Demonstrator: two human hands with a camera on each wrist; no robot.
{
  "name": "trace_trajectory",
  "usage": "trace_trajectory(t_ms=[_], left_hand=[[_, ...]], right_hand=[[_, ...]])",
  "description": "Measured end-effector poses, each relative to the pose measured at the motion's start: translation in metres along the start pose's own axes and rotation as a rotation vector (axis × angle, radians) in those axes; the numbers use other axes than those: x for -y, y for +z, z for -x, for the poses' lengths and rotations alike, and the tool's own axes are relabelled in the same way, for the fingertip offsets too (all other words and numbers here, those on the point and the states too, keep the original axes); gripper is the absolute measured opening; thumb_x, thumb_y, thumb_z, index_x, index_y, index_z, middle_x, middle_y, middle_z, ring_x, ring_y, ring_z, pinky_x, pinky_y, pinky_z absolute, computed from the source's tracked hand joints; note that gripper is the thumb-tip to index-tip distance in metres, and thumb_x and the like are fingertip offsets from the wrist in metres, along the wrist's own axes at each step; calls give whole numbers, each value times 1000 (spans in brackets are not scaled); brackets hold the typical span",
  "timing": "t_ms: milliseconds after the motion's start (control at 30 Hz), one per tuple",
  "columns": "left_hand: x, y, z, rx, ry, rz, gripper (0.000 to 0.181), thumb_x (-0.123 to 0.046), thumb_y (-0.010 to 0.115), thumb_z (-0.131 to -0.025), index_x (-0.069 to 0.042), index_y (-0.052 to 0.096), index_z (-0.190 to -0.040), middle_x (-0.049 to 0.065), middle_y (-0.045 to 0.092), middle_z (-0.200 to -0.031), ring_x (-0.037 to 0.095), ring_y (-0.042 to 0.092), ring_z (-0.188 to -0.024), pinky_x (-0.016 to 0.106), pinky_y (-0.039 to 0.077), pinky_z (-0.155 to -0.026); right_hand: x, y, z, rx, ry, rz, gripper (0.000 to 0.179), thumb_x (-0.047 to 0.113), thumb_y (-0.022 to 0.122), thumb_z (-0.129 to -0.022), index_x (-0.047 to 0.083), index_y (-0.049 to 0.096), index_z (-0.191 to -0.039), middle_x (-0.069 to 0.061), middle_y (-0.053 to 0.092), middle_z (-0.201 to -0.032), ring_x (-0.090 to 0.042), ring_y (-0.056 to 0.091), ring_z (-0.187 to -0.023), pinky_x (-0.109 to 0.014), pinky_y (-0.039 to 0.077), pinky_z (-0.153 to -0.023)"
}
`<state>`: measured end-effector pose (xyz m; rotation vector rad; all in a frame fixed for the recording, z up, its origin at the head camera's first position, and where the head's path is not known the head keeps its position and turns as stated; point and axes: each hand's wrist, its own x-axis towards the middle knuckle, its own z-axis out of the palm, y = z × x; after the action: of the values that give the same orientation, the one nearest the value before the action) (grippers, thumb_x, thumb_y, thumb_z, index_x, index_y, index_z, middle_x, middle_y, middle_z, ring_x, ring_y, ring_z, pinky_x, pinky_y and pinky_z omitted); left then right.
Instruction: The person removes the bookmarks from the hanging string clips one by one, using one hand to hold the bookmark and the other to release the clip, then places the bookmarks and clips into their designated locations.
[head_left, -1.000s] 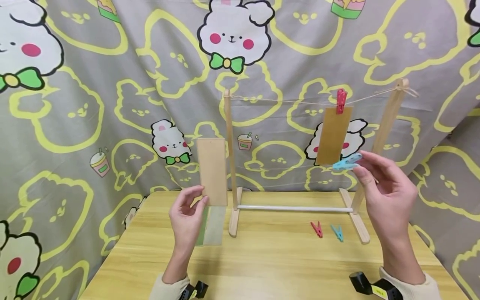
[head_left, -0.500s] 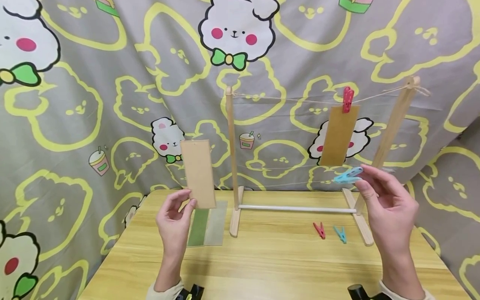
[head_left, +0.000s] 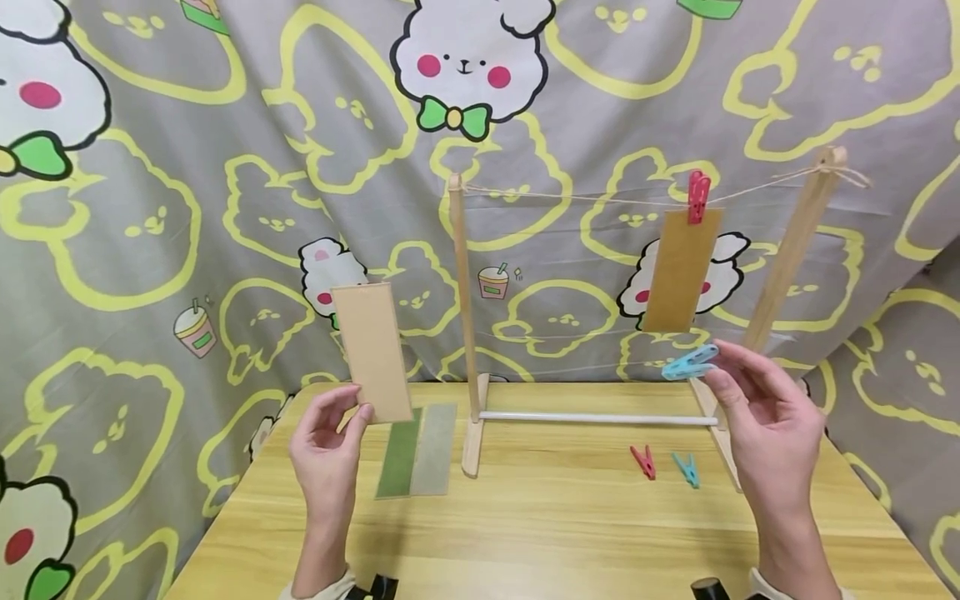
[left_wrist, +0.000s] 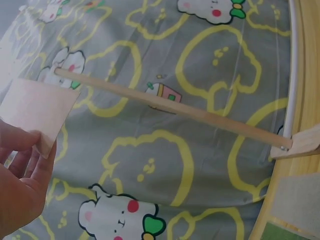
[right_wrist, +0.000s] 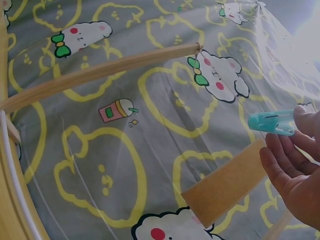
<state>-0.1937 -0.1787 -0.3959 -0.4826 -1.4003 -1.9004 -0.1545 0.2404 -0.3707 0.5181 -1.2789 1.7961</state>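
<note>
My left hand (head_left: 327, 450) pinches a beige rectangular card (head_left: 372, 354) by its lower left edge, holding it nearly upright left of the wooden frame. In the left wrist view the thumb lies across the face of the card (left_wrist: 37, 107). Between thumb and fingers my right hand (head_left: 772, 425) pinches a light blue clothespin (head_left: 691, 362), in front of the frame's right side. The right wrist view shows that clothespin (right_wrist: 271, 122) pointing left. A brown card (head_left: 683, 271) hangs from the string (head_left: 577, 198), clipped by a red clothespin (head_left: 698, 197).
The wooden frame has a left post (head_left: 463, 292), a right post (head_left: 795, 242) and a white bottom rod (head_left: 596, 418). On the table (head_left: 540, 533) lie a green card (head_left: 399, 454), a grey card (head_left: 433, 450), a red clothespin (head_left: 643, 462) and a blue clothespin (head_left: 686, 471). Patterned cloth (head_left: 525, 342) hangs behind.
My left hand has carried the beige card leftward, away from the left post, uncovering the green and grey cards. My right hand has lowered slightly with the blue clothespin.
</note>
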Motion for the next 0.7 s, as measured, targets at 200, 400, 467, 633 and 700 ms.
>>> trace_trajectory(t_ms=[200,400,467,633,700], left_hand=[[-2,-3,-2,-14,-12,3,31,31,63,-80,29,55,-110,14,70,-103,18,68,-94,23,60,-78],[-4,-8,-7,-32,-13,-29,32,31,64,-80,28,56,-111,15,69,-104,18,67,-94,23,59,-79],[-2,-11,-9,-31,-6,-27,32,31,64,-80,28,56,-111,16,68,-104,19,67,-94,22,59,-79],[0,-16,-9,-32,1,-14,32,32,65,-79,29,56,-110,17,68,-102,19,67,-92,23,59,-78],[1,-18,-9,-37,6,-18,32,32,65,-79,29,56,-109,16,68,-102,19,67,-92,22,59,-79]], right_hand=[[3,-2,-1,-36,15,-42,36,-31,59,-84,-31,53,-119,-24,71,-109,-24,71,-95,-24,57,-90],[4,-7,-2,-96,48,-99,36,-31,58,-85,-32,52,-120,-27,70,-107,-26,73,-90,-28,58,-88],[3,-7,-1,-100,62,-84,35,-29,59,-86,-32,52,-120,-26,70,-107,-26,73,-91,-28,57,-89],[-1,-8,0,-85,100,-7,34,-26,61,-87,-30,55,-121,-21,71,-107,-21,73,-92,-27,56,-90],[-3,-9,-1,-81,118,30,34,-25,61,-88,-28,55,-121,-19,71,-107,-20,73,-92,-27,56,-90]])
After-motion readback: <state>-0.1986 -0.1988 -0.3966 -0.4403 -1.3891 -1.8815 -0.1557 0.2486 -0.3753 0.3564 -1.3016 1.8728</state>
